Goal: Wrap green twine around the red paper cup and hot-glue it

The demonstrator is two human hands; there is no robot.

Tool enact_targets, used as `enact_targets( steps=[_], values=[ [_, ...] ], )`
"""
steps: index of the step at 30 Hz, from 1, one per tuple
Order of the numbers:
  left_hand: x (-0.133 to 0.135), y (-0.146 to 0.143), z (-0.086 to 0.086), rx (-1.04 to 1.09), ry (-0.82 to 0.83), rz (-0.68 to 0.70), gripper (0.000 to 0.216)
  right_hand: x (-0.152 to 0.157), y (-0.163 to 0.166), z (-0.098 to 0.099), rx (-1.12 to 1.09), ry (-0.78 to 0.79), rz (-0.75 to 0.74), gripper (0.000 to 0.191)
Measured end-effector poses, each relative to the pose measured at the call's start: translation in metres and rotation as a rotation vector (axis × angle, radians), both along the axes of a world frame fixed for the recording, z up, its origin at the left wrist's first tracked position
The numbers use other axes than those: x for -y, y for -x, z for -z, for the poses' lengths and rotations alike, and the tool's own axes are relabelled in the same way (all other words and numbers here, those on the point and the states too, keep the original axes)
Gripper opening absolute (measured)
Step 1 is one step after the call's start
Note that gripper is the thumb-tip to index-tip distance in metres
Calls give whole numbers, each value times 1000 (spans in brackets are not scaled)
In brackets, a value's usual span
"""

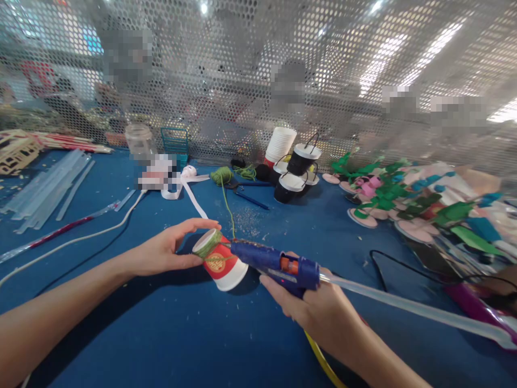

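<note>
Clamping red-and-white cup (230, 269) with left grip (167, 250), well short of the bench's (161, 334) far edge; clasping glue gun (262, 260) in right grip (313, 307); could burn left fingertips (196, 261) by slipping across green yarn (209, 246).

Left hand (169, 249) curves inward, cupped; right hand (315, 307), partly hidden, appears firmly clenched.

I have open room on the worktop (169, 345) nearest my camera, in front of the cup (232, 269). Beyond it, a green yarn strand (229, 210) and white ribbon (194, 200) cross my path; the glue stick (404, 304) juts rightward, and a perforated screen (226, 81) blocks the back.
</note>
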State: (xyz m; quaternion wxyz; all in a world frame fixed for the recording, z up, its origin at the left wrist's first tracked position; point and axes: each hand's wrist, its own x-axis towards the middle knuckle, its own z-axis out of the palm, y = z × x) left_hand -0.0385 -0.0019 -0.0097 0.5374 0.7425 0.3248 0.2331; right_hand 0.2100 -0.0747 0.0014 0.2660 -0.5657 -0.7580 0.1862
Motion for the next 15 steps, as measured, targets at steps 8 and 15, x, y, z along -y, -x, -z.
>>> enact_targets(
  steps=[8,15],
  values=[
    [-2,1,10,-101,-167,-111,52,10,10,7,-93,-61,-87,7],
    [-3,2,15,-106,-226,-112,51,10,11,7,-51,-85,-117,10]
  ],
)
